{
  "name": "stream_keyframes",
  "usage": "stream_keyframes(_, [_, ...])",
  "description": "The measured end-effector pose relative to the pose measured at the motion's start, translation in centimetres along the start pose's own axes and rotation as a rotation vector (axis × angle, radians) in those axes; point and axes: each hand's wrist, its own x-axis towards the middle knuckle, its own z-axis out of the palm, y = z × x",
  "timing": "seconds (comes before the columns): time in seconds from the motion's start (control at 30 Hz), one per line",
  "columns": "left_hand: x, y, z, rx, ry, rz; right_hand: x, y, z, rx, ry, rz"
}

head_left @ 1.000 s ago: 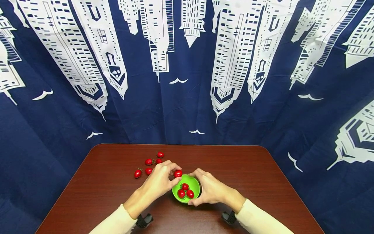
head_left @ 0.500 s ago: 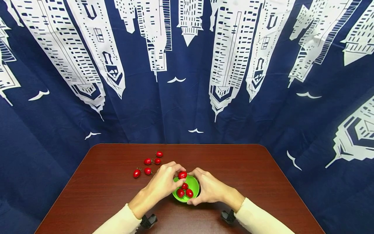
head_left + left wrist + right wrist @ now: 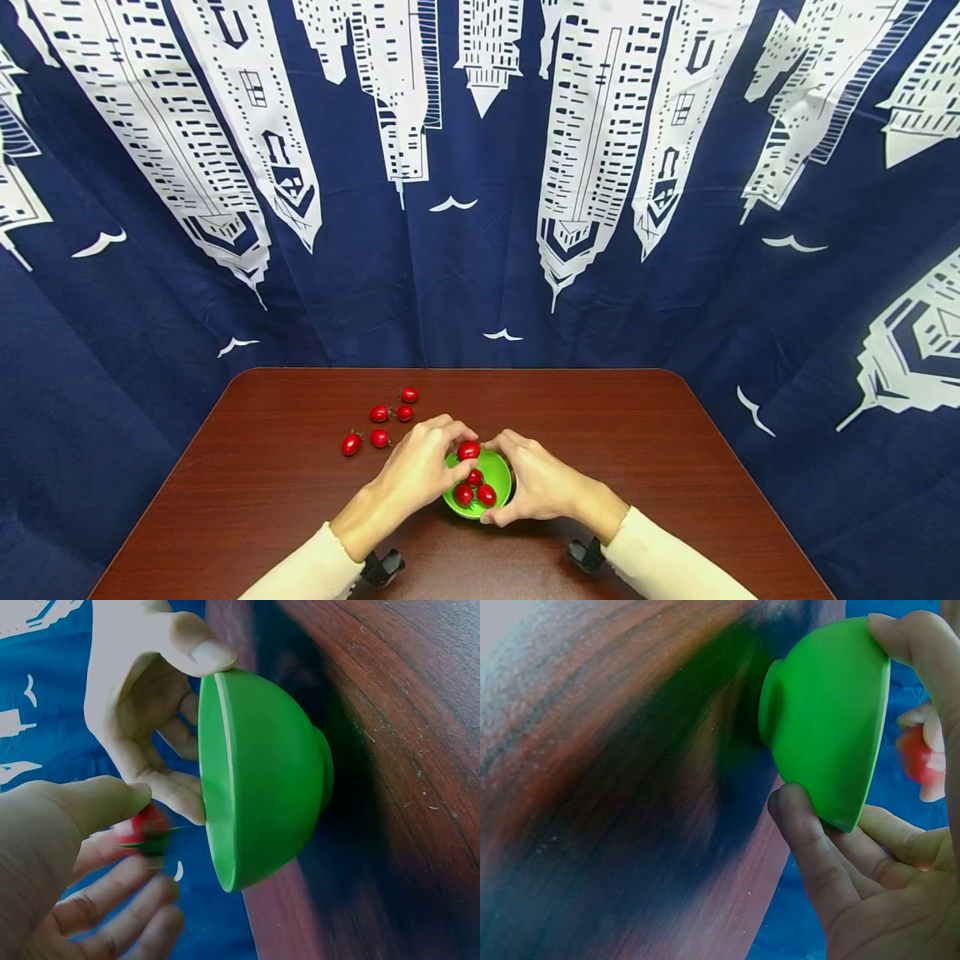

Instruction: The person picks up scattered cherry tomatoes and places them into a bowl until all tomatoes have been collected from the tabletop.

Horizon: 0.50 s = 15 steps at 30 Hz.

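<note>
Looking down from the head camera, I see my two cream sleeves (image 3: 300,575) come in from the near edge of the dark wooden table (image 3: 637,467). My right hand (image 3: 536,487) curls around the right side of the green bowl (image 3: 497,467), thumb on the near rim and fingers on the far rim, so it grips the bowl where it stands on the table, near the front and about the middle. The right wrist camera confirms that hold: thumb and fingers clamp the bowl's wall, its foot against the wood. My left hand (image 3: 416,471) pinches a red cherry tomato (image 3: 468,450) between thumb and fingertips, just over the far left rim of the bowl (the left wrist view shows it blurred, with a green stalk, beside the rim). Three tomatoes in the bowl (image 3: 475,490) lie close together at its bottom. Farther back and to the left, five loose tomatoes (image 3: 381,417) sit in a scattered cluster on the table, well apart from the bowl. Beyond the table's far edge hangs a navy curtain (image 3: 465,275) printed with white skyscrapers and birds.
</note>
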Motion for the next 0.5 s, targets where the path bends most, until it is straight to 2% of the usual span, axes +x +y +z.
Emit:
stream_keyframes(0.17, [-0.12,-0.10,-0.14,0.077,-0.012,-0.042,0.00,-0.13,-0.11,-0.013,0.007,-0.005])
stream_keyframes(0.5, [-0.30,-0.37,-0.43,0.088,-0.010,-0.057,-0.04,-0.01,0.03,0.000,0.004,-0.001])
